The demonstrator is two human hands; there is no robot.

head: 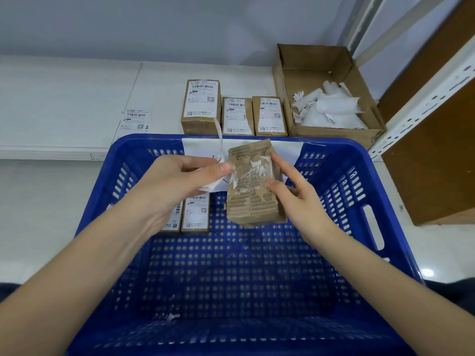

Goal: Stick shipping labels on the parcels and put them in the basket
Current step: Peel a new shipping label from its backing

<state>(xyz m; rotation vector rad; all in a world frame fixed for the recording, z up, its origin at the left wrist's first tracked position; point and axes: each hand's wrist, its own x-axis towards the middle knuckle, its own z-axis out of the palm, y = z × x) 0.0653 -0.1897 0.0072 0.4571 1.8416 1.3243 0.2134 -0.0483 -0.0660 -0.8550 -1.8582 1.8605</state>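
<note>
A big blue plastic basket (354, 191) with holes in its sides and floor sits right in front of the person, its far rim against the near edge of a white counter (64, 98). Both hands are over the far half of the basket. The right hand (303, 199) holds a small brown cardboard parcel (254, 201) with a shiny bit of clear tape on top; its thumb presses on the top face and its pointing finger lies straight along the right side, with the other fingers curled under it. The left hand (174, 181) pinches a white label sheet (213, 185) between thumb and fingers, just beside the parcel's left edge, and a thin white paper strip (219, 134) curls up from it. Two brown parcels with white labels (195, 213) lie side by side on the basket floor near its far left corner, partly under the left wrist. On the counter, along its near edge behind the basket, three more brown labelled parcels (237, 115) stand in a row, touching each other. A flat white shipping label (135, 120) lies on the counter to their left, well apart. An open brown cardboard box (285, 80) full of crumpled white backing paper (331, 106) sits at the right end of the counter, beside a white metal shelf post (426, 98).
</note>
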